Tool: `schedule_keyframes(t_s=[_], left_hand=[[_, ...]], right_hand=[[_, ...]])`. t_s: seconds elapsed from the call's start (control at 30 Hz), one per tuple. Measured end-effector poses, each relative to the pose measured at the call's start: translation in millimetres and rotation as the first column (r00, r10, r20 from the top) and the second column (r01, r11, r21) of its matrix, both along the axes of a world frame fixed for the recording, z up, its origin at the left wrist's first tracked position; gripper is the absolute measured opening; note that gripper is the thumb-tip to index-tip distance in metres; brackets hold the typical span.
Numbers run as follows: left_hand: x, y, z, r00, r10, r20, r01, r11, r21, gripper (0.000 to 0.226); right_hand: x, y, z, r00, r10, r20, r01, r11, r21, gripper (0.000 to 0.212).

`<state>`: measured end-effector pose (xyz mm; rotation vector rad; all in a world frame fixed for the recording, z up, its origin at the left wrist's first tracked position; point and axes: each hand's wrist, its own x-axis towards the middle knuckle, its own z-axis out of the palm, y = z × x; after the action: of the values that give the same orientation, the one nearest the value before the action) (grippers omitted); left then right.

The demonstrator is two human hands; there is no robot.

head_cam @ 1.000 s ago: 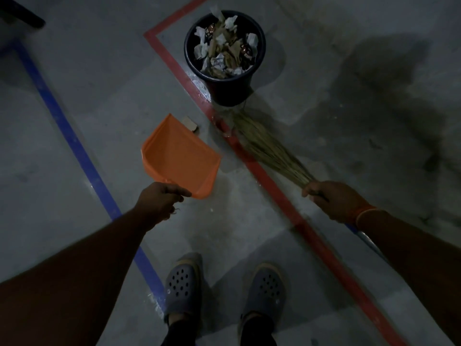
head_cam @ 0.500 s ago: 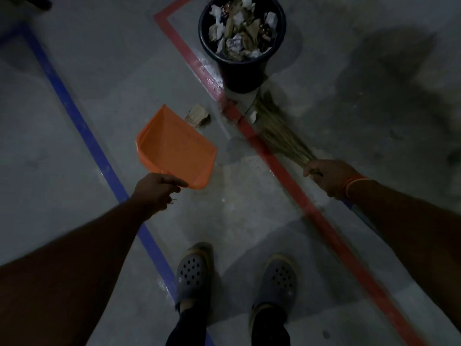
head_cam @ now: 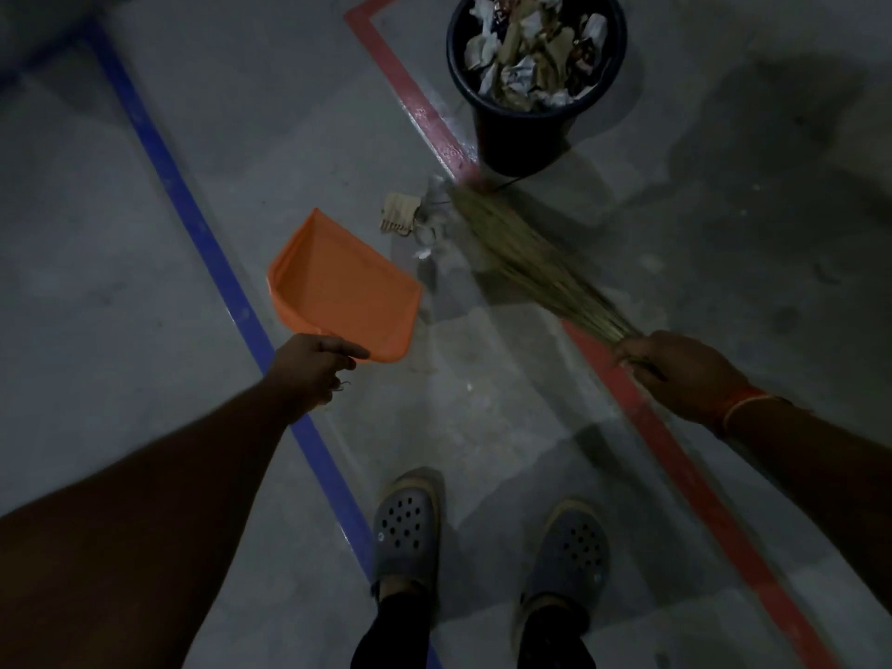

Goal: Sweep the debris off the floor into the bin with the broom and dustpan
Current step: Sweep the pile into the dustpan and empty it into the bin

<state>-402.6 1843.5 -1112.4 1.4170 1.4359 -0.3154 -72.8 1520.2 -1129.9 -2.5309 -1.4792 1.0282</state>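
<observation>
Down on the dim grey concrete floor [head_cam: 145,263], the person stands in grey perforated clogs [head_cam: 407,528] between a blue painted line [head_cam: 202,234] and a red painted line [head_cam: 675,456]. Their left hand [head_cam: 316,364] is clenched around the handle end of a flat orange plastic dustpan [head_cam: 340,292], which tilts with its open mouth pointing away toward the debris. Their right hand [head_cam: 680,371], with an orange band at the wrist, grips the bound neck of a straw-coloured grass broom [head_cam: 526,258]; the bristles fan out away from the hand, across the red line, their tips blurred and touching the litter.

A small pile of crumpled white paper scraps [head_cam: 434,224] lies at the bristle tips, just beside a pale brown ridged piece of cardboard [head_cam: 399,213]. Both sit near the far corner of the dustpan but apart from it, not yet inside.

Beyond the pile, close to the red line, stands a round black plastic bin [head_cam: 526,132], filled near its rim with crumpled white paper and brown cardboard bits. A dark stain spreads over the floor to the right of the bin.
</observation>
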Motion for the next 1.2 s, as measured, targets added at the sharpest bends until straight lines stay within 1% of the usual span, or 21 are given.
schedule_keyframes(t_s=[0.13,0.23,0.33,0.4,0.53,0.67,0.73,0.83,0.93,1.13,1.2], left_hand=[[-1.7,9.9,-4.5,1.0,-0.021,-0.001,0.021,1.0,0.001,0.034],[-2.1,11.9,-7.7,1.0,-0.03,-0.003,0.03,1.0,0.0,0.033],[-3.0,12.5,-10.9,0.999,-0.031,-0.007,0.031,0.999,-0.007,0.032],[-3.4,11.7,-11.9,1.0,-0.026,-0.012,0.026,1.0,-0.01,0.033],[-3.0,6.9,-7.9,0.999,-0.043,0.006,0.043,0.999,-0.02,0.035],[-0.6,6.2,-2.4,0.997,-0.064,0.031,0.065,0.998,-0.014,0.037],[-0.3,8.5,-2.3,0.997,-0.074,0.032,0.075,0.997,-0.014,0.036],[0.1,12.6,-3.0,0.996,-0.084,0.036,0.084,0.996,-0.012,0.034],[0.8,15.5,-3.3,0.995,-0.083,0.045,0.084,0.996,-0.015,0.034],[4.9,20.1,-10.0,0.995,-0.081,0.055,0.082,0.997,-0.017,0.032],[5.0,22.4,-14.2,0.994,-0.092,0.061,0.093,0.996,-0.018,0.033]], right_hand=[[15.0,17.1,-4.4,0.993,-0.091,0.071,0.09,0.996,0.004,0.024],[24.9,41.4,-10.4,0.991,-0.108,0.074,0.11,0.993,-0.031,0.023],[23.2,64.5,-6.5,0.996,-0.077,0.044,0.082,0.989,-0.125,0.022],[14.8,69.4,-1.7,0.999,-0.045,0.013,0.046,0.988,-0.145,0.023],[-3.7,53.1,6.7,0.999,0.025,-0.04,-0.029,0.994,-0.104,0.026],[-10.9,29.9,18.8,0.997,0.045,-0.055,-0.05,0.994,-0.094,0.027],[-11.9,22.0,26.2,0.999,0.017,-0.033,-0.019,0.998,-0.058,0.028],[-6.5,18.8,29.9,1.0,-0.004,0.019,0.004,1.0,-0.025,0.024],[0.2,25.5,28.1,0.997,-0.062,0.039,0.062,0.998,0.023,0.022],[1.2,47.8,6.7,0.976,-0.218,0.012,0.219,0.975,-0.027,0.022],[-3.7,55.5,-5.1,0.97,-0.243,-0.013,0.242,0.968,-0.068,0.024]])
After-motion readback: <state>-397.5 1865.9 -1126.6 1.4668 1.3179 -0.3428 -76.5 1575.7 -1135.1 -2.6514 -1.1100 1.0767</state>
